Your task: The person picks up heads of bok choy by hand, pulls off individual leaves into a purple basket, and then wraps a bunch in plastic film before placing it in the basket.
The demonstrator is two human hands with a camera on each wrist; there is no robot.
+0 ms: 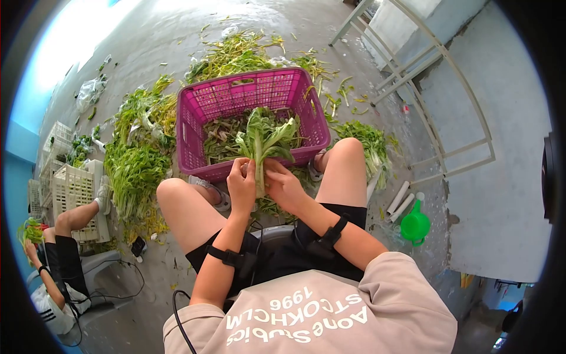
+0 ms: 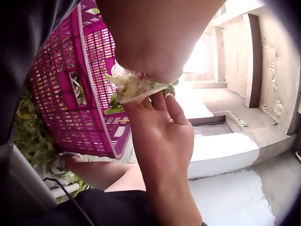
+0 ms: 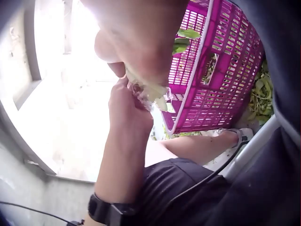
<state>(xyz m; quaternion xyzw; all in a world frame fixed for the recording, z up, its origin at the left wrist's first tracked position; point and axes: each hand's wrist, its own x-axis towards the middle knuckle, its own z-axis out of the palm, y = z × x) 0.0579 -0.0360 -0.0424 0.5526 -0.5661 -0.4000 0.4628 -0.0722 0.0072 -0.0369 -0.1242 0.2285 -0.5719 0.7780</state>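
A leafy green vegetable (image 1: 259, 141) is upright between both hands in the head view, its leaves upward and pale stalk downward. My left hand (image 1: 240, 187) pinches the stalk from the left with bent fingers. On the other side my right hand (image 1: 287, 187) holds the stalk between thumb and fingers. In the left wrist view the pale cut end (image 2: 136, 89) shows at the fingers of my right hand (image 2: 162, 136). The right wrist view shows my left hand (image 3: 127, 106) curled at the stalk. Behind the hands stands a purple crate (image 1: 253, 168) with loose leaves (image 1: 221, 138) inside.
Green piles (image 1: 132, 171) lie left of the crate, others (image 1: 365, 141) right of it. Yellowish leaves (image 1: 236, 56) lie beyond. A green container (image 1: 415, 225) and a metal frame (image 1: 466, 94) are at right. Another person's leg (image 1: 76, 219) and pale crates (image 1: 71, 192) are at left.
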